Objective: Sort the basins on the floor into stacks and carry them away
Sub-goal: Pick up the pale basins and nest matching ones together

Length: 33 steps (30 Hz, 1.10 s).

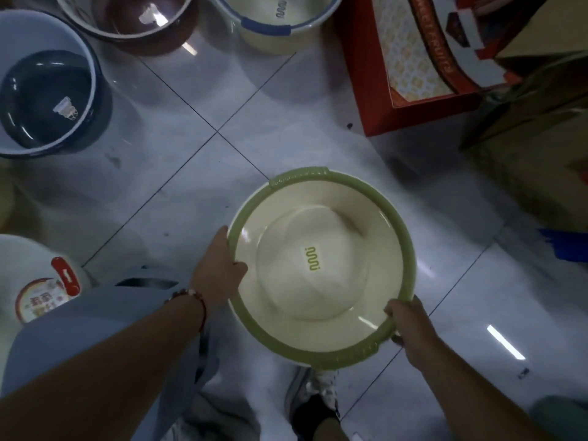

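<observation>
Gripped by both hands above the white tiled floor (197, 173): a cream basin with green rim (321, 268), open side up, a small green logo on its bottom. Left hand (219, 275) clamped on the rim's left side, thumb curled over the edge into the bowl; right hand (410, 323) closed around the rim at lower right, fingers wrapped beneath. Seen below the basin, a sneaker (315, 399) and light trousers. At far left, a dark blue basin (44, 100) nested inside a larger white one; at top, a brown basin (143, 23) and, just beside it, a cream basin with blue rim (273, 23). Upper right, a red gift box (413, 68) next to a cardboard carton (537, 138). Lower left, a white container with a red label (41, 291), partly hidden behind a grey sleeve.
</observation>
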{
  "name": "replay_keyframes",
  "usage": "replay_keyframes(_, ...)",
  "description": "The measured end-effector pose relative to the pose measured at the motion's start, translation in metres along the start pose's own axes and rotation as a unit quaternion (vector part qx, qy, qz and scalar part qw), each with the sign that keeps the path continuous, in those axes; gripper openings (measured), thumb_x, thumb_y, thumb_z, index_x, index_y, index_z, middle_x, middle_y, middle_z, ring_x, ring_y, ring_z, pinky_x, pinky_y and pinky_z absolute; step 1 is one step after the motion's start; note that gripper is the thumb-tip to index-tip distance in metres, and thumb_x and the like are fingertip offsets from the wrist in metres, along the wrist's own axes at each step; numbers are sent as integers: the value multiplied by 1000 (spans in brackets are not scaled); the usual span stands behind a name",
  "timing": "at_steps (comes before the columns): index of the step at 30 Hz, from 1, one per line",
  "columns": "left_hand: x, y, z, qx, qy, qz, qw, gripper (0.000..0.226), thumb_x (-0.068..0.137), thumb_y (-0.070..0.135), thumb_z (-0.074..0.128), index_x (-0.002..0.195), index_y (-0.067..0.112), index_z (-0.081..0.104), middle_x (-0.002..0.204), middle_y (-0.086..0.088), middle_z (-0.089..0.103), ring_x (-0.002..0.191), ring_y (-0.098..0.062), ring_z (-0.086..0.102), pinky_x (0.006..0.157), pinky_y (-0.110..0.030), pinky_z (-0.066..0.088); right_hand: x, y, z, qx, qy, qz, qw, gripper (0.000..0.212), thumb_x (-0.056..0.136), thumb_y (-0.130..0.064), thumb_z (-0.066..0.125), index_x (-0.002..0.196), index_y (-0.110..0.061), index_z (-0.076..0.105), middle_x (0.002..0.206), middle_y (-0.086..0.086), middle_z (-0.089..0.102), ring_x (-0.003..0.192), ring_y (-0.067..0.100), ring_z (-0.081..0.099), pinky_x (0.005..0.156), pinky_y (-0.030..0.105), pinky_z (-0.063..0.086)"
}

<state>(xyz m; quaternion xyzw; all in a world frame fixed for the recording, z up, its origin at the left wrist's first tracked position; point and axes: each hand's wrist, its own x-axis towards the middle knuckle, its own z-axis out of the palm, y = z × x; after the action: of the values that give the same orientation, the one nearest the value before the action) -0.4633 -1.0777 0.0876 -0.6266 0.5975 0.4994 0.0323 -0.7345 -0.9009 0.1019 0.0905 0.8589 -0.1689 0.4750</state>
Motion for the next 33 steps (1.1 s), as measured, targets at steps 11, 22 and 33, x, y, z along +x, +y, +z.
replay_keyframes(11, 44, -26, 19, 93, -54, -72, 992, 54, 92, 20, 56, 134, 15, 21, 97, -9, 60, 82, -27, 65, 74, -45, 58, 80, -42, 18, -65, -34, 7, 997, 39, 91, -5, 53, 128, -3, 41, 114, 23, 56, 94, 37, 59, 58, 36, 51)
replay_keyframes(22, 108, -7, -29, 77, 82, -98, 989, 49, 90, 13, 56, 126, 6, 24, 89, -12, 59, 74, -29, 61, 64, -39, 53, 86, -168, 51, -85, -131, -158, 975, 48, 93, -15, 60, 135, -5, 41, 125, 17, 56, 108, 32, 58, 76, 40, 56)
replay_keyframes(33, 83, 64, -108, 269, 109, -59, 955, 76, 93, 42, 53, 153, 19, 11, 141, -13, 35, 111, -36, 55, 89, -51, 52, -20, -235, 53, -254, -122, -398, 873, 67, 81, -45, 57, 140, -20, 37, 129, 0, 51, 118, 22, 52, 98, 46, 48)
